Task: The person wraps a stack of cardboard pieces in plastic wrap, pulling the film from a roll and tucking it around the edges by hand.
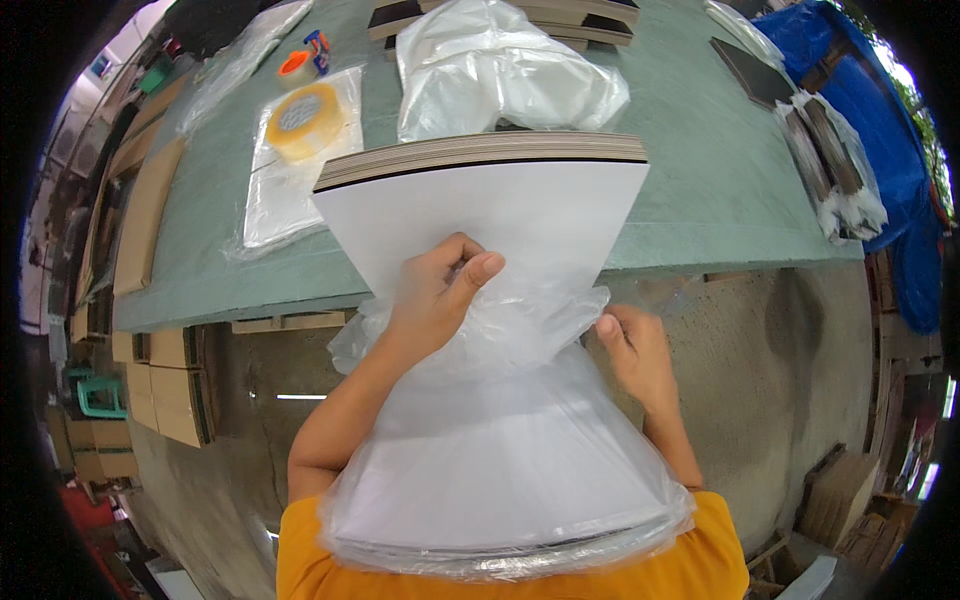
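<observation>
- stack [480, 205]: layered boards with a white face; near end before the orange shirt [300, 560], far end above the rim of the table [720, 210]; whether it rests there, i cannot tell.
- bag [520, 335]: clear, thin, slack; smooth over the near half, bunched into a crinkled ruffle at mid-length.
- left hand [440, 290]: curled over the white face, thumb out; whether it pinches plastic, i cannot tell.
- right hand [642, 358]: apart from the other, thumb by the ruffle's right side; grip hidden from me.
- step: sleeving, roughly half done, i judge.
- next move: seems to call for drawing the ruffle evenly past the far corners, which could snag.
- stack edge: straight, grey-brown, one black line.
- table: green, flat.
- tape [303, 122]: yellowish ring, on flat bags [285, 205].
- plastic heap [500, 75]: milky, rumpled.
</observation>
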A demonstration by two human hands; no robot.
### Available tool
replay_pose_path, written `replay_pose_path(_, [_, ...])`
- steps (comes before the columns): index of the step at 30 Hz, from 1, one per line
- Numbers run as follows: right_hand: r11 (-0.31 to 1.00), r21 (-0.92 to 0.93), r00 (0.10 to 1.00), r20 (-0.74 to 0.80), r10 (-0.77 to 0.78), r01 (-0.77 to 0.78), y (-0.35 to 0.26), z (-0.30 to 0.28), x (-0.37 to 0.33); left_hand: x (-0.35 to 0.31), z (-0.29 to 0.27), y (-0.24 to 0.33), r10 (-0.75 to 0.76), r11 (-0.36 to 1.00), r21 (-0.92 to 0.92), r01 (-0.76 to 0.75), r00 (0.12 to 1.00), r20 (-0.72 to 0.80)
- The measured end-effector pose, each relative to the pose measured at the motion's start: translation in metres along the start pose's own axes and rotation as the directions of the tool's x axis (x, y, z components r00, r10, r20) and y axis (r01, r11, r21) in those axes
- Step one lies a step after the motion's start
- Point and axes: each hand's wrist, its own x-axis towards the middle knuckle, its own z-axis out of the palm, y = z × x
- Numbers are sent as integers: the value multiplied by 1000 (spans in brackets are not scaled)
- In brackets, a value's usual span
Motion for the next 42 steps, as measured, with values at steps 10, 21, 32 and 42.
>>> replay_pose_path(10, [742, 668, 998, 58, 25, -57, -9, 21, 17, -5, 3, -11, -56, 997, 65, 41, 970, 238])
replay_pose_path(21, [873, -363, 890, 193, 414, -327, 39, -11, 24, 7, 53, -66, 42, 946, 237, -223, 806, 591])
replay_pose_path(32, [648, 759, 998, -58, -16, 55, -11, 12, 25, 7, 43, -10, -191, 981, 139, 138, 837, 514])
replay_pose_path(42, [741, 671, 942, 266, -203, -30, -15, -25, 18, 4, 2, 5, 30, 964, 237, -120, 935, 353])
